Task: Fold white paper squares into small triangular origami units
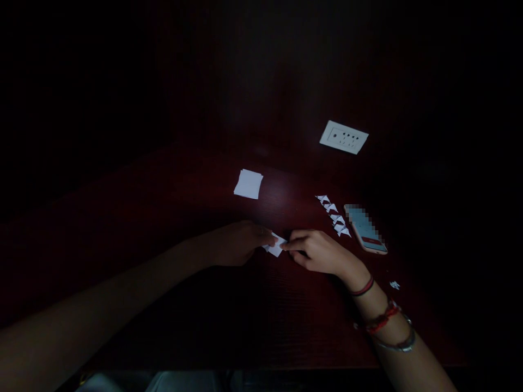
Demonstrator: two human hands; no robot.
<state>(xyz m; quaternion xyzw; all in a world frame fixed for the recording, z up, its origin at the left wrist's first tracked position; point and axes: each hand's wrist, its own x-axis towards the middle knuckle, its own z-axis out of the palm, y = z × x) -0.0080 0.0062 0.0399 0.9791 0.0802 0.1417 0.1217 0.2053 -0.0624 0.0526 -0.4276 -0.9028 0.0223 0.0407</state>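
A small folded piece of white paper [277, 247] lies on the dark red table between my two hands. My left hand [241, 242] grips its left part, with thumb and fingers closed on the edge. From the other side, my right hand [312, 249] touches the paper's right edge with an outstretched fingertip, its other fingers curled. A stack of square white paper sheets [248, 184] rests farther back, a little to the left. To the right of my right hand, several folded white paper pieces [333, 215] lie in a slanting row.
A phone [365, 228] with a lit screen lies right of the row of folded pieces. Some tiny white scraps [394, 285] are near my right forearm. A white socket panel [344, 137] sits at the back. The table's front edge [229, 369] runs along the bottom.
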